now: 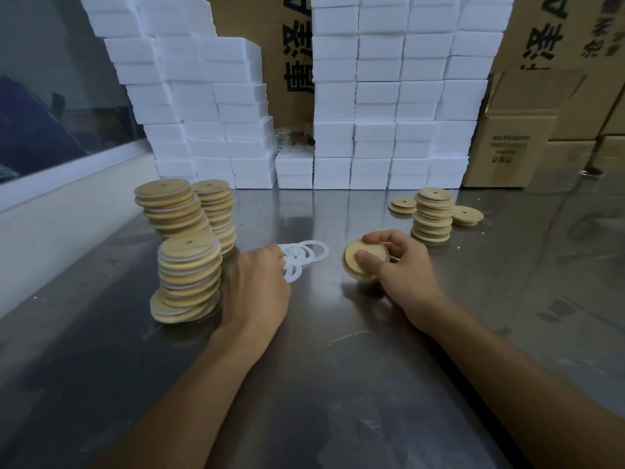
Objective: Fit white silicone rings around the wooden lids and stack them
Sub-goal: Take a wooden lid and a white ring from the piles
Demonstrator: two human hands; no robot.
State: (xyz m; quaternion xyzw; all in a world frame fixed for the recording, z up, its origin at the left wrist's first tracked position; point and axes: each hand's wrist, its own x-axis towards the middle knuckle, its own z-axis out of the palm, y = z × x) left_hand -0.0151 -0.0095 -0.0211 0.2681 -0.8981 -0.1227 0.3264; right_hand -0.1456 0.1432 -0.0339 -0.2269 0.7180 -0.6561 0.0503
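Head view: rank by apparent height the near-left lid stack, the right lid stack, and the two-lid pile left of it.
1. Near-left lid stack, tallest as it looks, though nearest the camera.
2. Right lid stack.
3. Two-lid pile, clearly shortest.

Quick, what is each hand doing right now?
Left hand: picking at the flat white silicone rings; its grip cannot be told.
Right hand: gripping a round wooden lid.

Both forearms and hands are bare, without sleeves or gloves.
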